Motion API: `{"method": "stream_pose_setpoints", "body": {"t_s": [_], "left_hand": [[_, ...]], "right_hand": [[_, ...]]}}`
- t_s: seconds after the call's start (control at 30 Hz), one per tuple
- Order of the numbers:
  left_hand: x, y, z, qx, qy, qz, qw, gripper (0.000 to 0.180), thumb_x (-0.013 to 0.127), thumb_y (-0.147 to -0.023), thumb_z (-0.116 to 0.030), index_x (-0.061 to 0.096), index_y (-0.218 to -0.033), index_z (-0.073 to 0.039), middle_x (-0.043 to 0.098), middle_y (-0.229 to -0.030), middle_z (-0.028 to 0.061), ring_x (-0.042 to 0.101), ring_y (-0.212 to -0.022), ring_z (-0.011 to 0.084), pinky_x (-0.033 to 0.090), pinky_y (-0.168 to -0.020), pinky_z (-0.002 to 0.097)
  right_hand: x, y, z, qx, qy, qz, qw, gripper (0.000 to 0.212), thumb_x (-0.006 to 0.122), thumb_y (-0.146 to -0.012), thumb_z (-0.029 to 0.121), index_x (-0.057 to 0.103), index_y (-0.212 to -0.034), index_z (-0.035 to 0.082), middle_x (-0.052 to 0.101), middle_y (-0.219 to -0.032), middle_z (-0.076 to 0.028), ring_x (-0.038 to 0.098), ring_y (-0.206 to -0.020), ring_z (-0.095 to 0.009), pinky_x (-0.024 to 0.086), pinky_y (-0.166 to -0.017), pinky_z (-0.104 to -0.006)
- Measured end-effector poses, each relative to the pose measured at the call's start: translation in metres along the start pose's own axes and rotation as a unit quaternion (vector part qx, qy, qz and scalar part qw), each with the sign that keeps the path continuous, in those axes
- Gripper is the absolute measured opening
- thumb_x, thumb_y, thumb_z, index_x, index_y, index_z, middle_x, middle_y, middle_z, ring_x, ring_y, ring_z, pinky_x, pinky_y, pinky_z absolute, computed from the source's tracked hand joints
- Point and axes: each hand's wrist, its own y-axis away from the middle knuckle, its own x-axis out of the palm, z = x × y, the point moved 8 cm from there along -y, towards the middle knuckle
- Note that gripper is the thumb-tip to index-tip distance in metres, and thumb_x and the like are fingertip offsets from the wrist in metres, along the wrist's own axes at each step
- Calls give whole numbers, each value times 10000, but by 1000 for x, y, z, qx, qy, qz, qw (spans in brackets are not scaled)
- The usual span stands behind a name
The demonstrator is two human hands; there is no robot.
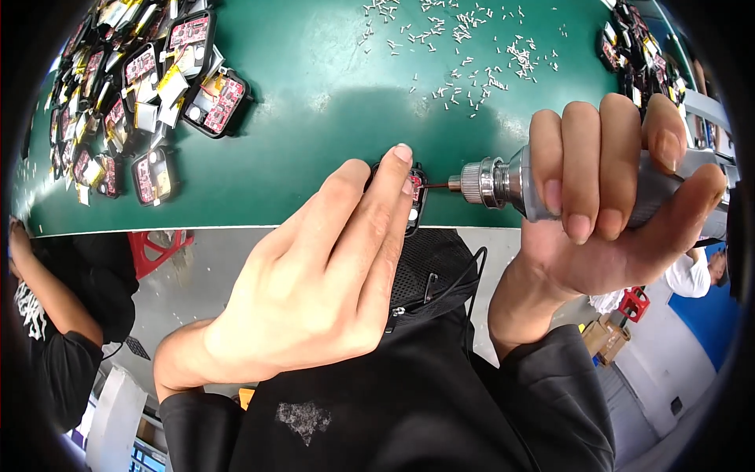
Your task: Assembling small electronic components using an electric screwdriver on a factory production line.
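Observation:
At the table's near edge, my left hand [314, 275] lies over a small black plastic casing [414, 215] and holds it down, fingers stretched close together. Part of a red circuit board shows beside the fingertips; the rest of the casing and my left thumb are hidden. My right hand [594, 197] is wrapped around a grey electric screwdriver [515, 182], held level. Its thin bit points left and reaches the circuit board next to my left fingertips. Whether a screw sits under the tip is too small to tell.
Many loose screws [464, 47] lie scattered at the far middle of the green table [299, 102]. Piled casings with red boards and batteries [141, 86] cover the far left, and more casings [641, 55] stand far right. A black mesh bag [432, 271] is below the edge. Another person's arm [51, 283] shows at left.

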Motion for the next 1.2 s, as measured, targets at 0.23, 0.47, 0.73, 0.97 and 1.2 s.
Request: {"method": "stream_pose_setpoints", "body": {"t_s": [0.23,0.47,0.73,0.97,1.2], "left_hand": [[3,3,0,-7,10,-3,1000,372,639,-660,-1,579,-996,148,585,-1101,239,577,-830,307,524,-642,354],[2,4,-2,-16,23,-41,999,389,652,-648,5,577,-1004,143,579,-1109,231,573,-848,313,524,-654,362],[-9,3,6,-34,39,-46,998,430,685,-626,-10,567,-1020,116,569,-1078,191,569,-896,302,530,-689,363],[-19,19,8,-42,49,-51,997,387,664,-690,-56,569,-1033,96,551,-1099,165,543,-944,275,524,-726,321],[-116,103,126,-289,-143,-209,923,422,663,-717,30,555,-1125,17,555,-1163,171,536,-992,347,440,-864,407]], "right_hand": [[7,-7,-4,30,6,18,999,285,406,-962,389,500,-913,125,409,-554,33,421,-487,-83,348,-563,-239],[23,-14,-9,12,18,76,997,270,377,-977,367,464,-893,126,384,-517,41,376,-433,-72,360,-489,-237],[45,-24,-6,-12,91,91,992,229,462,-941,272,420,-828,78,346,-497,39,300,-381,-61,318,-423,-231],[40,-18,12,-94,-108,77,987,230,608,-882,186,425,-930,54,365,-447,47,338,-337,-58,318,-371,-195],[-15,38,26,-132,-123,-60,982,201,579,-899,177,400,-891,88,380,-441,44,357,-335,-57,354,-384,-197]]}}
